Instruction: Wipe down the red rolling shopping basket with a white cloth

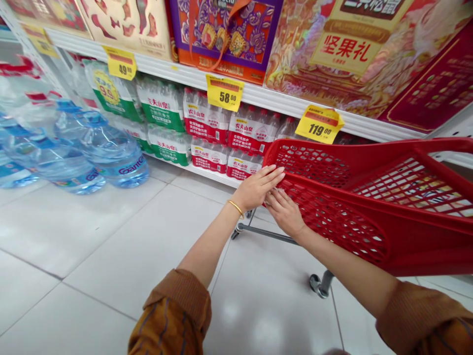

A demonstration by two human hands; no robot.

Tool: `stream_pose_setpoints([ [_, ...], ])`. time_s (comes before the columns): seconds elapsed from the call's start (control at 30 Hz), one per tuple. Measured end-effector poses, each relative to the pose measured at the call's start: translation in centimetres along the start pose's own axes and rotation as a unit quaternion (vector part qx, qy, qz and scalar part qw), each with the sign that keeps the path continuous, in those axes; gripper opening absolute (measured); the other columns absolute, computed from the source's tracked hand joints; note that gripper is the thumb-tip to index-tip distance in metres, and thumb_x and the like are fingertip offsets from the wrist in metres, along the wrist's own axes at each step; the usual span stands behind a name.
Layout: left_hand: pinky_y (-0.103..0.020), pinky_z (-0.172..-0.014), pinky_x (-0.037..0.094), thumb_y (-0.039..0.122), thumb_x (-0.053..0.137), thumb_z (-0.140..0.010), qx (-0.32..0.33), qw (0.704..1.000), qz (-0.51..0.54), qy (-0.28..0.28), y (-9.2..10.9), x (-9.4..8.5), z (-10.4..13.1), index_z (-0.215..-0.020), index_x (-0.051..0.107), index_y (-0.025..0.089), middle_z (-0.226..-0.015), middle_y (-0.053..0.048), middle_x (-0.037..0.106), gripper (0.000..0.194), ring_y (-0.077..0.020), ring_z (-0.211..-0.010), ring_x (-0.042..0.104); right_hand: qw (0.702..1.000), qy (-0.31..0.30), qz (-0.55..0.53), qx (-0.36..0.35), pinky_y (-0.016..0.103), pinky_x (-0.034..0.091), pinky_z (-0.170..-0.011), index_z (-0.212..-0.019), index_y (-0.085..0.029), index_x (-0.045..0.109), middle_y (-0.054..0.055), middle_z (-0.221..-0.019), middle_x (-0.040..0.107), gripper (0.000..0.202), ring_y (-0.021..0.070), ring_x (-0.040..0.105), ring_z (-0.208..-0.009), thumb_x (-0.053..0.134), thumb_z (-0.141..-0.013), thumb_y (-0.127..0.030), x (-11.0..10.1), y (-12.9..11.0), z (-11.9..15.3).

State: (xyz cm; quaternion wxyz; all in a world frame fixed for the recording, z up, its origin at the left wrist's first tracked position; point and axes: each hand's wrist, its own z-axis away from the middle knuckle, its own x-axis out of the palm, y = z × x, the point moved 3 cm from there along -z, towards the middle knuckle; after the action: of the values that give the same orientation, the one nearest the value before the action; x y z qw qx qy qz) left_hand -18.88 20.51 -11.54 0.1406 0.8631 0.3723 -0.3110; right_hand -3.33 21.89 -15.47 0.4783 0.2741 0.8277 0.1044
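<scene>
**Both your hands meet at the corner of the red cart**

Your left hand [254, 190], with a gold bracelet [235, 208] at its wrist, lies at the near-left corner of the red shopping cart [414, 241], just right of the frame's centre. Its grip is open: fingers straight and together, closed around nothing. Your right hand [285, 213] is just below and to the right, against the cart's side, its fingertips by your left fingers; you cannot tell from this view whether its grip has hold of anything. The cart fills the right of the frame. Packs of bottled water [209, 118] sit on the low shelf at upper centre, under gift boxes [225, 39]; large water jugs [114, 153] stand on the tiled floor [148, 246] at left.
</scene>
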Motion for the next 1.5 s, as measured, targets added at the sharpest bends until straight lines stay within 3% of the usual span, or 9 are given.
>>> stream_pose_setpoints([
  [0.37, -0.043, -0.114, 0.038, 0.008, 0.034, -0.094, 0.017, 0.994, -0.093, 0.059, 1.0, 0.8, -0.2, -0.148, 0.030, 0.014, -0.144, -0.011, 0.050, 0.055, -0.0209, -0.144, 0.030, 0.996, -0.076, -0.031, -0.045, 0.036, 0.047, -0.105, -0.118, -0.016, 0.065, 0.008, -0.127, 0.064, 0.028, 0.0209, 0.056, -0.121, 0.049, -0.095, -0.018, 1.1, -1.5, 3.6],
  [0.53, -0.043, -0.116, 0.035, 0.013, 0.041, -0.094, 0.031, 0.988, -0.143, 0.044, 1.3, 0.6, -0.6, -0.146, 0.036, 0.017, -0.143, -0.010, 0.052, 0.052, -0.0218, -0.140, 0.037, 0.997, -0.029, -0.055, -0.053, 0.039, 0.040, -0.112, -0.117, -0.018, 0.065, 0.006, -0.128, 0.063, 0.028, 0.0206, 0.048, -0.131, 0.051, -0.093, -0.013, -2.7, -0.8, 3.4],
  [0.63, -0.042, -0.118, 0.032, 0.014, 0.042, -0.094, 0.046, 0.985, -0.161, 0.035, 1.8, 0.3, -1.8, -0.145, 0.038, 0.019, -0.144, -0.007, 0.051, 0.051, -0.0215, -0.141, 0.036, 0.999, 0.037, -0.002, -0.003, 0.041, 0.035, -0.115, -0.117, -0.018, 0.065, 0.006, -0.132, 0.061, 0.029, 0.0228, 0.038, -0.138, 0.054, -0.091, -0.012, -5.7, 0.4, 3.0],
  [0.73, -0.038, -0.119, 0.031, 0.015, 0.040, -0.096, 0.073, 0.985, -0.158, 0.003, 2.6, 0.3, -3.0, -0.144, 0.039, 0.018, -0.149, -0.003, 0.045, 0.049, -0.0201, -0.142, 0.033, 0.994, 0.066, 0.059, 0.057, 0.045, 0.025, -0.120, -0.118, -0.024, 0.064, 0.003, -0.135, 0.059, 0.031, 0.0234, 0.029, -0.143, 0.057, -0.090, -0.013, -6.9, 1.6, 3.0],
  [0.83, -0.036, -0.118, 0.030, 0.017, 0.038, -0.096, 0.073, 0.986, -0.150, -0.028, 3.1, 0.6, -3.6, -0.145, 0.037, 0.018, -0.151, -0.002, 0.041, 0.049, -0.0170, -0.142, 0.034, 0.994, 0.069, 0.067, 0.060, 0.047, 0.018, -0.122, -0.116, -0.026, 0.066, 0.002, -0.136, 0.058, 0.031, 0.0241, 0.022, -0.145, 0.057, -0.089, -0.011, -6.5, 2.1, 3.2],
  [1.07, -0.035, -0.117, 0.031, 0.018, 0.037, -0.098, 0.082, 0.976, -0.200, -0.015, 2.9, 0.9, -3.2, -0.145, 0.037, 0.019, -0.152, 0.001, 0.039, 0.047, -0.0174, -0.141, 0.035, 1.000, 0.010, -0.001, -0.004, 0.041, 0.032, -0.117, -0.117, -0.017, 0.065, 0.006, -0.138, 0.056, 0.030, 0.0238, 0.024, -0.144, 0.049, -0.092, -0.008, -4.8, 1.4, 4.6],
  [1.33, -0.036, -0.124, 0.017, 0.021, 0.045, -0.095, 0.092, 0.962, -0.257, -0.011, 2.4, 3.2, -1.3, -0.150, 0.026, 0.027, -0.159, 0.006, 0.016, 0.058, -0.0153, -0.148, 0.012, 0.996, -0.075, -0.024, -0.028, 0.038, 0.044, -0.108, -0.122, -0.017, 0.062, 0.008, -0.138, 0.056, 0.032, 0.0218, 0.044, -0.135, 0.048, -0.094, -0.010, -3.0, -0.5, 7.2],
  [1.43, -0.035, -0.125, 0.006, 0.019, 0.048, -0.092, 0.096, 0.959, -0.264, 0.031, 2.4, 4.1, -0.5, -0.148, 0.031, 0.027, -0.159, 0.008, 0.013, 0.059, -0.0142, -0.148, 0.001, 0.995, -0.089, -0.036, -0.032, 0.038, 0.044, -0.108, -0.122, -0.021, 0.062, 0.005, -0.135, 0.059, 0.032, 0.0196, 0.048, -0.131, 0.050, -0.094, -0.013, -3.8, -0.4, 7.5],
  [1.5, -0.036, -0.125, 0.000, 0.020, 0.049, -0.091, 0.094, 0.960, -0.256, 0.059, 2.5, 4.6, -0.1, -0.147, 0.034, 0.028, -0.159, 0.009, 0.011, 0.059, -0.0154, -0.147, -0.004, 0.997, -0.063, -0.036, -0.035, 0.039, 0.042, -0.110, -0.123, -0.023, 0.061, 0.004, -0.133, 0.060, 0.033, 0.0202, 0.045, -0.134, 0.054, -0.092, -0.014, -5.2, 0.2, 7.4],
])
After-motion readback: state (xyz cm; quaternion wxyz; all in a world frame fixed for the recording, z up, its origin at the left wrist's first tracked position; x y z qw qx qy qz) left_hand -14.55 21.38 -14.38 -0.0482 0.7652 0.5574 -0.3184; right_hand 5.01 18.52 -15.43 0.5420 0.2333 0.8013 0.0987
